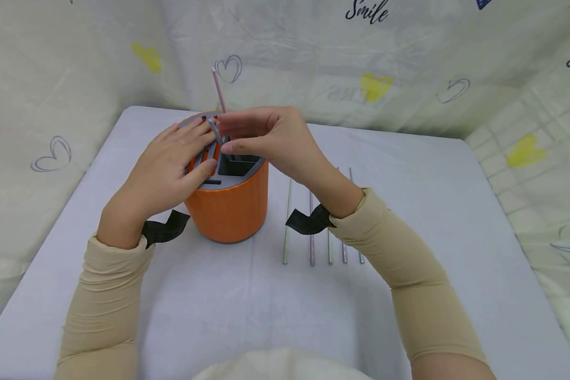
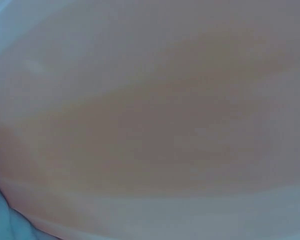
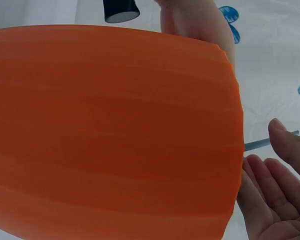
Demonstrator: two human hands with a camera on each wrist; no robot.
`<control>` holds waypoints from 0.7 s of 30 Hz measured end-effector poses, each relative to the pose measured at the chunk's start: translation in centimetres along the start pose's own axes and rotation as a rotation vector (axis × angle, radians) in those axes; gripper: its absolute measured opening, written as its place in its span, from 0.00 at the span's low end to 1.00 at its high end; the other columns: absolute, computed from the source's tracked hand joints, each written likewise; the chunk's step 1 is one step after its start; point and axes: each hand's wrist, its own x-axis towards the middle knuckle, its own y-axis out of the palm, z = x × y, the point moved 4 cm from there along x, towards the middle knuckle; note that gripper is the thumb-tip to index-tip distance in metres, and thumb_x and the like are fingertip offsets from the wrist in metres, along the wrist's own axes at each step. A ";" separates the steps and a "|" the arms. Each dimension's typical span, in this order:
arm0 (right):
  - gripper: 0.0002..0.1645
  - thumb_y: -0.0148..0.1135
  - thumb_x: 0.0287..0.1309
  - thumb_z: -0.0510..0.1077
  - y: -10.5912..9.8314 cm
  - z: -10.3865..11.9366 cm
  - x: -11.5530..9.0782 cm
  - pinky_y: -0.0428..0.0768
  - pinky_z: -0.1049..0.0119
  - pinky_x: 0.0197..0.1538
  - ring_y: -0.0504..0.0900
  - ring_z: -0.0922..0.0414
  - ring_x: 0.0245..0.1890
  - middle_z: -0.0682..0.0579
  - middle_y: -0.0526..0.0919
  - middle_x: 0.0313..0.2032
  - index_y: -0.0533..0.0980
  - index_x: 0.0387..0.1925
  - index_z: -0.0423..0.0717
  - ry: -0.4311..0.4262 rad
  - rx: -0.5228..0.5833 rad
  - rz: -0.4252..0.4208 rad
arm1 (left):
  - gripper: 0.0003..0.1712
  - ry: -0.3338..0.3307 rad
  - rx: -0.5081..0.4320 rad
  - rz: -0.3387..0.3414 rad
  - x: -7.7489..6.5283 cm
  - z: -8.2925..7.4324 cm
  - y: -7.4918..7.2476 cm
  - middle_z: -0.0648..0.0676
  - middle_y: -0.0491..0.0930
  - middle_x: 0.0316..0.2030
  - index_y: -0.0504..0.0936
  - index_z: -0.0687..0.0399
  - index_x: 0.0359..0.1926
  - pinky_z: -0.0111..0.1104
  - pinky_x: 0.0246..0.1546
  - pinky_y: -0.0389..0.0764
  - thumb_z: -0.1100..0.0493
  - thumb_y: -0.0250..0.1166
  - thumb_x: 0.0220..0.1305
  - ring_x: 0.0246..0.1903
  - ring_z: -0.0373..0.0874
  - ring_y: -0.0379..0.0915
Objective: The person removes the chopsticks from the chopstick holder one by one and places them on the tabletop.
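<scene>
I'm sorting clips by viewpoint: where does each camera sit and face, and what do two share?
Head: on the head, facing forward and down at the orange slotted holder; left hand, right hand and sleeved forearms show.
Left wrist: on that wrist; blurred, so facing and body parts cannot be told.
Right wrist: on that wrist, facing the holder's side; the right hand and part of the left arm show.
Head and right wrist share the holder, right hand and a blue-grey stick by its thumb.

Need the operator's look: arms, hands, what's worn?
Wrinkled beige sleeves with thick cuffs: left sleeve, right sleeve. A flat black strap shows at each wrist: left strap, right strap. The left hand and right hand are bare; no gloves visible.
</scene>
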 end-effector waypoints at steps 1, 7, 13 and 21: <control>0.24 0.75 0.50 0.35 0.2 0.0 0.0 0.85 0.64 0.55 0.87 0.54 0.50 0.45 0.89 0.47 0.83 0.52 0.40 -0.010 0.001 0.005 | 0.31 0.000 0.001 -0.003 0.0 0.0 0.0 0.59 0.64 0.73 0.69 0.59 0.71 0.48 0.80 0.44 0.48 0.49 0.74 0.78 0.52 0.49; 0.21 0.75 0.50 0.35 0.8 -0.4 0.2 0.85 0.64 0.54 0.88 0.56 0.47 0.42 0.89 0.45 0.84 0.49 0.38 -0.026 -0.007 0.012 | 0.30 0.001 -0.001 -0.014 0.0 0.0 0.0 0.59 0.65 0.72 0.70 0.59 0.69 0.48 0.80 0.45 0.48 0.50 0.74 0.77 0.52 0.50; 0.15 0.73 0.53 0.36 1.1 -0.7 0.8 0.86 0.65 0.51 0.87 0.58 0.43 0.42 0.89 0.42 0.86 0.44 0.38 -0.029 -0.053 -0.011 | 0.30 0.000 -0.008 -0.010 0.0 -0.1 -0.3 0.60 0.65 0.72 0.70 0.61 0.70 0.48 0.80 0.45 0.50 0.50 0.73 0.77 0.52 0.51; 0.12 0.73 0.55 0.40 0.4 0.0 0.9 0.85 0.68 0.51 0.87 0.64 0.45 0.50 0.91 0.41 0.88 0.42 0.43 0.007 -0.131 -0.107 | 0.31 0.006 -0.018 -0.011 0.1 0.0 -0.3 0.56 0.61 0.75 0.67 0.57 0.72 0.47 0.80 0.45 0.50 0.50 0.73 0.78 0.50 0.49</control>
